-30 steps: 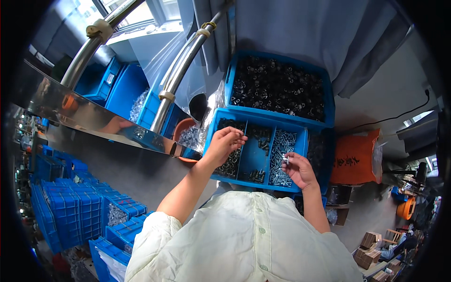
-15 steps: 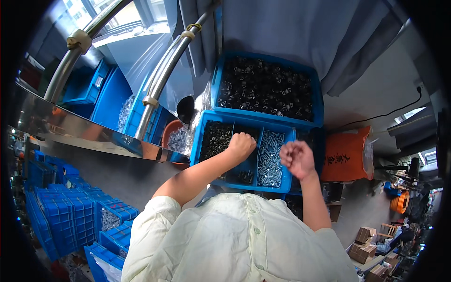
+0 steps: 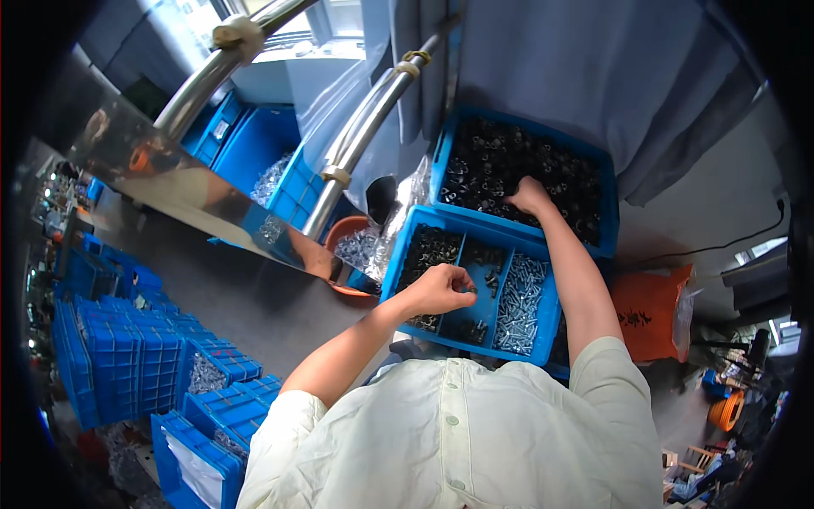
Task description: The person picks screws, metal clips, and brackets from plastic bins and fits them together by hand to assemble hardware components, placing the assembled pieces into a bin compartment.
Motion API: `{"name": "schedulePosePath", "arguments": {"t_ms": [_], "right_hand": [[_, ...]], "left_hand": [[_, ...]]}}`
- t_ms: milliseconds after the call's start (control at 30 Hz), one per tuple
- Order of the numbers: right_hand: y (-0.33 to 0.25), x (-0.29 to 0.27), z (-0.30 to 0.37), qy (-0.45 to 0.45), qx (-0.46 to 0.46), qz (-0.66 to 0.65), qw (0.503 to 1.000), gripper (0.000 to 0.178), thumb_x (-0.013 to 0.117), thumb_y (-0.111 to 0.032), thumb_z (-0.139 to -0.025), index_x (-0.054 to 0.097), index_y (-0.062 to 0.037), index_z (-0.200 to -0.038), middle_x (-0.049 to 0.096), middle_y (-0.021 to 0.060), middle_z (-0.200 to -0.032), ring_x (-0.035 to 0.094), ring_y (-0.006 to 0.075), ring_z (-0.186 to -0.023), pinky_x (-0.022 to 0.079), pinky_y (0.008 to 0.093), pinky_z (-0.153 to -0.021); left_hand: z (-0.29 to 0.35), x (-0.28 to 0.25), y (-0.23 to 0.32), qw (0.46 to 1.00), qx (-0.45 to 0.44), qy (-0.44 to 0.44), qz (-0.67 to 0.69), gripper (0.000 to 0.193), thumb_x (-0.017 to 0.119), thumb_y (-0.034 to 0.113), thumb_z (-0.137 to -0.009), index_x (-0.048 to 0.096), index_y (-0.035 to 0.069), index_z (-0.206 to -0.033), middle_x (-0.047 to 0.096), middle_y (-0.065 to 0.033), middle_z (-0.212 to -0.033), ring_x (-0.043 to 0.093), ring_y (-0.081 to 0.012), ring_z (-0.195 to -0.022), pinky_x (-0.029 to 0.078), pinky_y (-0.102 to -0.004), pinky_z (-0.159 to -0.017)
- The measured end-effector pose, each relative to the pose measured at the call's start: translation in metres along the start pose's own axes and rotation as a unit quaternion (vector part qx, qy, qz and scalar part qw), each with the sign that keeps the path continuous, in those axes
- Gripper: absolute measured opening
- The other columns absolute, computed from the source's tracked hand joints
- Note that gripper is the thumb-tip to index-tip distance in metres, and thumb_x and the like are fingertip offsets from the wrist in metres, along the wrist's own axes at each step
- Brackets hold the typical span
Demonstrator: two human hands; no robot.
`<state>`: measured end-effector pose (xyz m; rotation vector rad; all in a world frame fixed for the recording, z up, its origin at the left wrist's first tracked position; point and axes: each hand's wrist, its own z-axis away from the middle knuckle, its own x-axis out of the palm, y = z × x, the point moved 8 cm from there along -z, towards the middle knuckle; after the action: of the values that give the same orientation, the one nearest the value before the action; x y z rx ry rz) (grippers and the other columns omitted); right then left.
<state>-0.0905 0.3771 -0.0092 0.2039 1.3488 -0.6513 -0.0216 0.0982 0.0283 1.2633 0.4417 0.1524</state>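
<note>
My left hand (image 3: pixel 445 290) is closed over the middle compartment of a divided blue bin (image 3: pixel 475 346), fingertips pinched; what they hold is too small to make out. Small dark parts (image 3: pixel 483 253) lie in that compartment. On its left are small brass-and-dark metal pieces (image 3: pixel 432 253); on its right, silver screws (image 3: pixel 521 305). My right hand (image 3: pixel 532 197) reaches into the far blue bin (image 3: pixel 440 165), full of black looped clips (image 3: pixel 483 157). Its fingers are drawn together among the clips, and the fingertips are partly hidden.
Left of the bins stand an orange bowl (image 3: pixel 346 291) of clear pieces, a dark scoop (image 3: pixel 381 199) and a bent metal rail (image 3: pixel 360 136). An orange sack (image 3: pixel 653 314) sits to the right. Stacked blue crates (image 3: pixel 110 365) fill the lower left; a grey curtain (image 3: pixel 543 68) hangs behind.
My right hand has moved from beside the screws, up and forward into the clips. My left hand has drawn back slightly toward me, still closed. The whole view has shifted.
</note>
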Motion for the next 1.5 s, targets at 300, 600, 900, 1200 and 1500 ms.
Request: {"name": "schedulePosePath", "arguments": {"t_ms": [300, 600, 900, 1200, 1500], "right_hand": [[-0.023, -0.040, 0.107, -0.185, -0.014, -0.721, 0.668, 0.017, 0.058, -0.026, -0.086, 0.053, -0.0114, -0.078, 0.037, -0.0027, -0.055, 0.035, 0.0073, -0.047, 0.025, 0.0230, -0.042], [-0.029, 0.068, 0.221, -0.166, 0.147, -0.820, 0.528, 0.019, 0.050, -0.028, -0.091, 0.058, -0.0122, -0.087, 0.055, 0.0012, -0.065, 0.051, 0.0123, -0.055, 0.044, 0.0279, -0.053], [-0.036, 0.097, 0.239, -0.184, 0.111, -0.921, 0.324, 0.021, 0.046, -0.019, -0.092, 0.058, -0.0038, -0.098, 0.063, 0.0108, -0.102, 0.059, 0.0227, -0.097, 0.047, 0.0346, -0.087], [-0.087, 0.058, 0.201, -0.179, 0.143, -0.896, 0.381, 0.026, 0.044, -0.022, -0.095, 0.058, -0.0003, -0.098, 0.063, 0.0148, -0.100, 0.058, 0.0272, -0.099, 0.047, 0.0406, -0.091], [-0.238, 0.009, 0.076, -0.041, -0.138, -0.646, 0.749, 0.035, 0.046, -0.031, -0.097, 0.064, -0.0006, -0.094, 0.065, 0.0089, -0.094, 0.058, 0.0171, -0.088, 0.045, 0.0305, -0.081]], "left_hand": [[0.015, -0.037, 0.029, 0.988, 0.092, 0.066, -0.103, 0.031, 0.070, 0.021, -0.069, 0.063, -0.002, -0.089, 0.055, -0.0078, -0.066, 0.053, -0.0157, -0.059, 0.044, -0.0298, -0.055], [-0.004, 0.030, 0.130, 0.890, 0.337, -0.014, -0.307, 0.030, 0.070, 0.016, -0.065, 0.063, 0.001, -0.089, 0.057, -0.0124, -0.086, 0.058, -0.0282, -0.081, 0.050, -0.0355, -0.068], [-0.002, 0.053, 0.083, 0.909, 0.341, -0.057, -0.232, 0.024, 0.065, 0.003, -0.069, 0.062, 0.003, -0.092, 0.059, -0.0115, -0.089, 0.060, -0.0288, -0.086, 0.051, -0.0361, -0.072], [0.057, -0.043, 0.039, 0.940, 0.288, 0.132, -0.124, 0.020, 0.066, 0.000, -0.074, 0.062, 0.002, -0.093, 0.060, -0.0101, -0.086, 0.059, -0.0233, -0.079, 0.049, -0.0328, -0.067], [0.052, -0.088, -0.013, 0.935, 0.233, 0.232, 0.130, 0.026, 0.053, 0.023, -0.091, 0.060, -0.001, -0.099, 0.057, -0.0067, -0.093, 0.053, -0.0122, -0.084, 0.042, -0.0238, -0.073]]}}
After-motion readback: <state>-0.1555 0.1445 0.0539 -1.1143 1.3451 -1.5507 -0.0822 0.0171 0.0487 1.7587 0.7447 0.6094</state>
